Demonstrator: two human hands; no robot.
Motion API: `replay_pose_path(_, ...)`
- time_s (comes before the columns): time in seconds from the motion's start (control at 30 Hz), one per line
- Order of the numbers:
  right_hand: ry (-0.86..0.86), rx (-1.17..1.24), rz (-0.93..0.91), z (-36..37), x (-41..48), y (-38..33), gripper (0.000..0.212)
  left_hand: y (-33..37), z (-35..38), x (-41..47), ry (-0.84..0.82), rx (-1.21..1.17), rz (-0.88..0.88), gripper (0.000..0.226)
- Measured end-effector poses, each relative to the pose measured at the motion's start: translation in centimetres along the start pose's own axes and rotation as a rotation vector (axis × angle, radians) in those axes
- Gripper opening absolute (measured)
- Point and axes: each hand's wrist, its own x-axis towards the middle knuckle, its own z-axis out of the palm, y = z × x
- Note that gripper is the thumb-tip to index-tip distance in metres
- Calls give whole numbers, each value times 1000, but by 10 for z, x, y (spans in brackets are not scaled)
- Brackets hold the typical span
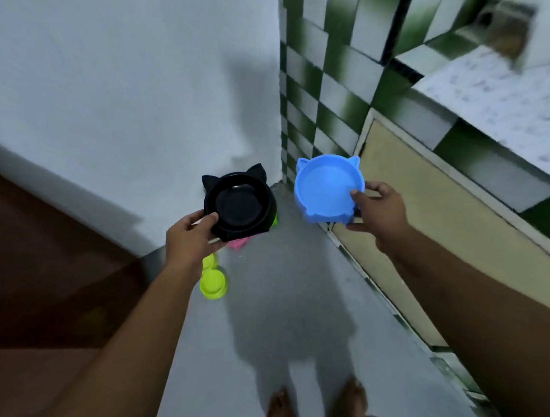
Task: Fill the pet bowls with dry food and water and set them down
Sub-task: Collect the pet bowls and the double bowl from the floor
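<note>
Standing view, near to far. Bare feet [353, 398] are standing on the grey floor [295, 318], both arms reaching forward.

Near left, a green double bowl [214, 284] is lying on the floor, apparently empty.

Further out, the left hand [188, 236] is gripping the near rim of the black bowl [239, 204], thumb on top and fingers underneath, holding it in the air above a pink item [236, 244] that is too hidden to identify.

To the right, the right hand [382, 212] is pinching the right rim of the blue bowl [326, 188], thumb inside the rim, also holding it clear of the floor and just beside a cupboard door [423, 219].

Far right, a counter [505, 85] is running along the tiled wall [318, 85].

Progress: no dry food is showing in the black bowl; whether the blue bowl is holding water cannot be told. Judging from this, the task is sitting at an early stage: bowls collected, with filling and setting down both remaining.
</note>
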Motion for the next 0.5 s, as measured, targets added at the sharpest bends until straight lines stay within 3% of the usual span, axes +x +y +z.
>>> replay_pose_path(0.13, 76, 12, -38, -57, -41, -10, 27, 6, 20, -41, -63, -34, -10, 30)
replay_pose_path(0.5, 259, 51, -156, -253, -169, -1, 26, 5, 119, -216, -312, 52, 62, 12)
